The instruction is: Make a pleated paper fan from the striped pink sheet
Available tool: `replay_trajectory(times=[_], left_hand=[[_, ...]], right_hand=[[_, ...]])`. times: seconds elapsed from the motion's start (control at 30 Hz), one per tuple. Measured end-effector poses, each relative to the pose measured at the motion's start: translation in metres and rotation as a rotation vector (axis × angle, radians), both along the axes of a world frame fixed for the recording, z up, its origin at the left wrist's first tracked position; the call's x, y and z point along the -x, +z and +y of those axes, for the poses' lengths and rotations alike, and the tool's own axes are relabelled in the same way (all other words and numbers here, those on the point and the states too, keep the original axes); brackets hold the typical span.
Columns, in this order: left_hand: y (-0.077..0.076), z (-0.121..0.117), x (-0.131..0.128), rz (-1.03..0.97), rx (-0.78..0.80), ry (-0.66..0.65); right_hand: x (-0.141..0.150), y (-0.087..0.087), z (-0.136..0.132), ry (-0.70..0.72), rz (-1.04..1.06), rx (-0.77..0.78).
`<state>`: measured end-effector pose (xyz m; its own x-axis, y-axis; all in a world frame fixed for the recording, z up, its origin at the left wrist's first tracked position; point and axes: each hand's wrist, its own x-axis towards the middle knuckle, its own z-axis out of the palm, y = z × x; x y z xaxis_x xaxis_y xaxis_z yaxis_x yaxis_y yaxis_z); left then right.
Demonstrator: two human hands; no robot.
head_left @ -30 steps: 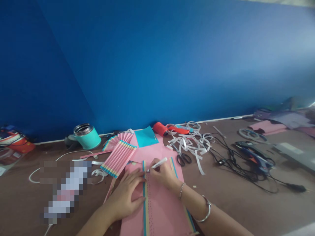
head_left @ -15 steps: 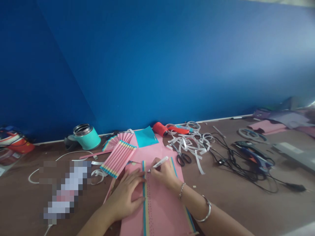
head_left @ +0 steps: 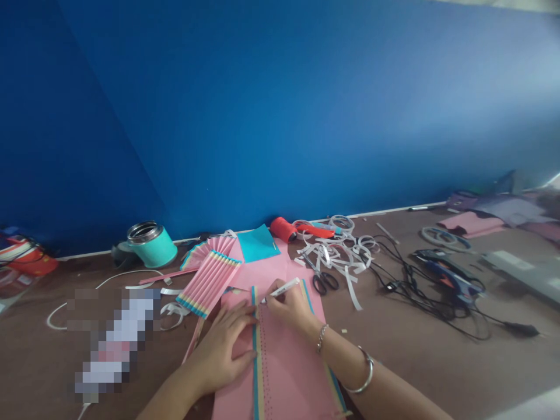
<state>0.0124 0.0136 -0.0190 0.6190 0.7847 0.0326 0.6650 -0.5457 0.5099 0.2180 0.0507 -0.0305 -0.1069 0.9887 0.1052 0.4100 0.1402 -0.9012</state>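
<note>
My right hand [head_left: 286,303] grips a white marker pen [head_left: 282,289], its tip down at the upper part of a pink paper sheet [head_left: 297,373]. Rows of small dark dots run down the sheet beside a strip with yellow and blue edging [head_left: 256,373]. Flat on the paper and this strip, my left hand [head_left: 227,344] lies with fingers stretched out. Beyond the left hand sits a pleated pink paper piece [head_left: 210,283] with blue and yellow ends. A blue paper square [head_left: 259,244] lies past the pen.
Right of the sheet are black scissors [head_left: 325,282], tangled white paper strips [head_left: 336,254] and a red thread spool [head_left: 283,229]. Farther right lie black cables [head_left: 411,286] and a glue gun [head_left: 455,280]. A turquoise mug [head_left: 153,245] stands at left, near a white cable [head_left: 55,318].
The pen and right hand stay at nearly the same place on the sheet. The whole view has shifted slightly; the left hand keeps its place on the paper.
</note>
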Motion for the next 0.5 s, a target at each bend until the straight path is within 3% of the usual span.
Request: replay_trajectory(times=[0.33, 0.5], left_hand=[[-0.003, 0.0, 0.0011, -0.012, -0.022, -0.01], [-0.002, 0.0005, 0.0012, -0.024, -0.022, -0.007]], right_hand=[[-0.0004, 0.0008, -0.0001, -0.019, -0.071, -0.016], [-0.0003, -0.0012, 0.0014, -0.012, -0.009, 0.004]])
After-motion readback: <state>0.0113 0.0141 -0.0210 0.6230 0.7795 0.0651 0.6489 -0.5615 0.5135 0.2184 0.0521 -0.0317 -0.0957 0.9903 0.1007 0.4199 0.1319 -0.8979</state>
